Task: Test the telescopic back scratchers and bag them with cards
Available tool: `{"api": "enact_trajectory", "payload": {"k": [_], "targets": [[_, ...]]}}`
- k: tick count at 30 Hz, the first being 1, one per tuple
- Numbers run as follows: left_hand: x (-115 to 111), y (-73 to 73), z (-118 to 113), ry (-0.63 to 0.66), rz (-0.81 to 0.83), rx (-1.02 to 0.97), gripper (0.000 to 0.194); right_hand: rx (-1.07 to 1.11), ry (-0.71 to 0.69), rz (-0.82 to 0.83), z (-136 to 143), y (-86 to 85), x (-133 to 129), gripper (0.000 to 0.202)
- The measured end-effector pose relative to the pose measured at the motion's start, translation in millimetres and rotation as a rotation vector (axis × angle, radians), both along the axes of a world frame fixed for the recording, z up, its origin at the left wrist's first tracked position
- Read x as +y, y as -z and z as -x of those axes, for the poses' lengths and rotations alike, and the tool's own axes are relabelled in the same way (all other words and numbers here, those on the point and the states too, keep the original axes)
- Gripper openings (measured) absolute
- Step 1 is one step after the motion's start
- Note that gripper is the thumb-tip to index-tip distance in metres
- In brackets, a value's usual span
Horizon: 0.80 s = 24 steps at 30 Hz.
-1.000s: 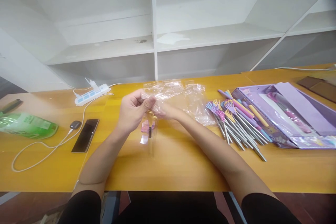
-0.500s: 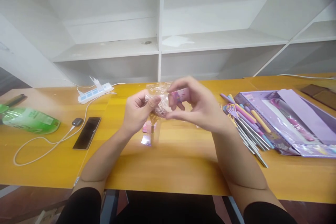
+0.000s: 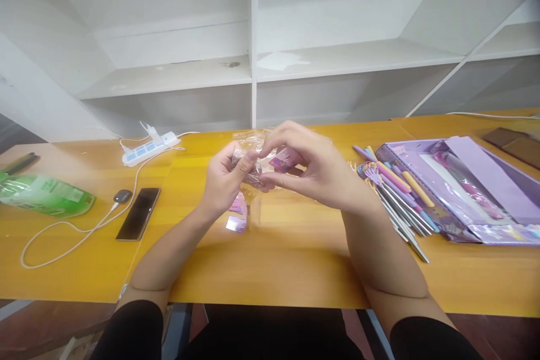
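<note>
Seeing this over the head cam. Left hand (image 3: 225, 177), mid-frame: thumb and index pinched together on crumpled clear film (image 3: 248, 138). Right hand (image 3: 318, 166), just right of it: thumb and index bowed apart with tips near the left thumb, small pink-purple card (image 3: 283, 159) within the curl. Can't tell if the other fingers clamp it. Film sits between the hands, centre of frame, above the table (image 3: 287, 270).

I'd keep the left pinch firm and work the right with fingertips only. Film looks thin, slick and likely to crease or tear; card looks flat and could bend if squeezed.

Below the left hand: more pink printed cards (image 3: 238, 211), the nearest one shiny. Right of frame: slim metallic rods (image 3: 403, 228) with coloured ends, heaped beside a lilac box (image 3: 506, 234) with printed edges.
</note>
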<state>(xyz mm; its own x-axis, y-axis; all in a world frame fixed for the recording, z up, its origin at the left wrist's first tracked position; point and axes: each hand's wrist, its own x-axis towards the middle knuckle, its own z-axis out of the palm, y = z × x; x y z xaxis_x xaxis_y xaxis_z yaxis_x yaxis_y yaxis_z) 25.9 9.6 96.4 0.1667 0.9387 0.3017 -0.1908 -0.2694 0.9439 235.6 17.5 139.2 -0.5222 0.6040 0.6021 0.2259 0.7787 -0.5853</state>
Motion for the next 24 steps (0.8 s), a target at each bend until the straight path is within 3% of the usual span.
{"api": "enact_trajectory", "payload": {"k": [7, 10, 12, 21, 24], "targets": [[-5, 15.0, -13, 0.202, -0.055, -0.047, 0.042, -0.093, 0.072, -0.206, -11, -3.0, 0, 0.011], [-3, 20.3, -17, 0.219, -0.052, -0.043, 0.048, -0.085, 0.085, -0.314, -13, -3.8, 0, 0.001], [-2, 24.0, -20, 0.207, -0.055, -0.034, 0.051, -0.063, 0.116, -0.345, -13, -4.7, 0, 0.006], [-3, 36.9, -26, 0.187, -0.212, -0.038, 0.03, 0.036, 0.295, -0.236, -10, -6.8, -7, 0.007], [-5, 35.4, -28, 0.127, -0.312, -0.057, 0.042, 0.07, 0.326, -0.203, -8, -3.7, -8, 0.02]]}}
